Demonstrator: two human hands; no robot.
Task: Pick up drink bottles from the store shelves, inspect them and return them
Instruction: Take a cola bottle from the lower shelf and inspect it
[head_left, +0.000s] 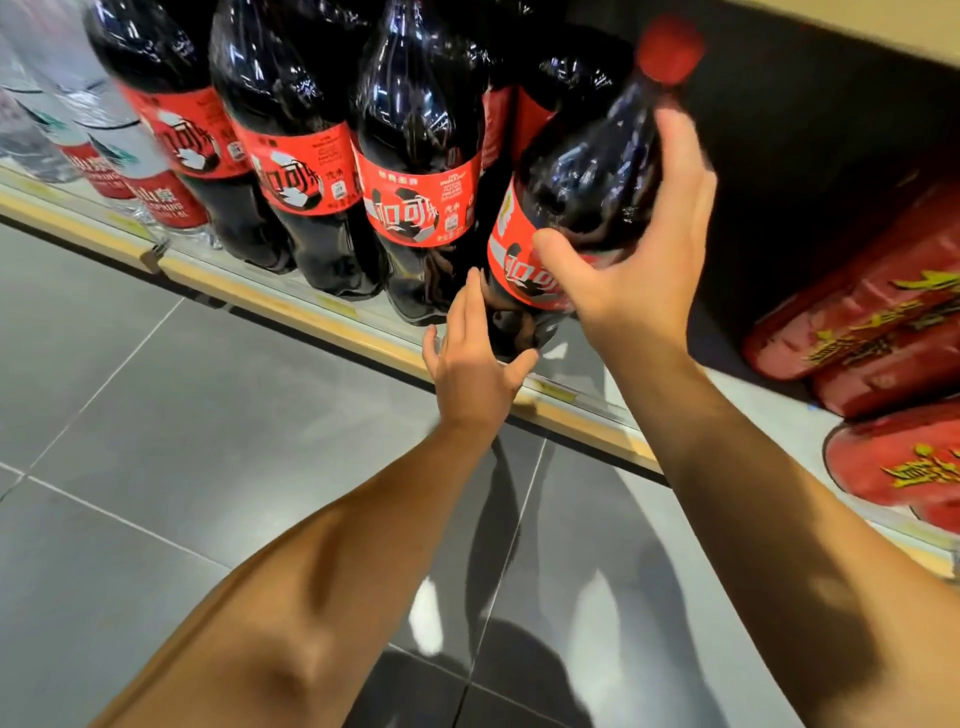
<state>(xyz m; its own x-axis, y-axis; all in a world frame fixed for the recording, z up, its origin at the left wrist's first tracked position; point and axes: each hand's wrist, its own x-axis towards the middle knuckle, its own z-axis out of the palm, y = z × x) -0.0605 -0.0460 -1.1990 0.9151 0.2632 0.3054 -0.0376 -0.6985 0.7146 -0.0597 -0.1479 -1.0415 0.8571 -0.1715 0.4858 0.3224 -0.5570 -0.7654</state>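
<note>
A large cola bottle (582, 176) with dark liquid, a red label and a red cap tilts to the right above the low shelf (363, 338). My right hand (639, 249) grips it around the middle, thumb across the label and fingers round the far side. My left hand (475, 358) is at the bottle's base, fingers straight and touching the lower left side. Three more cola bottles (415, 171) of the same kind stand upright in a row to its left on the shelf.
Clear water bottles with red labels (130, 171) stand at the far left of the shelf. Red packages with yellow lettering (872, 322) lie on the shelf to the right. A dark gap opens behind the held bottle. Grey floor tiles (182, 441) lie below.
</note>
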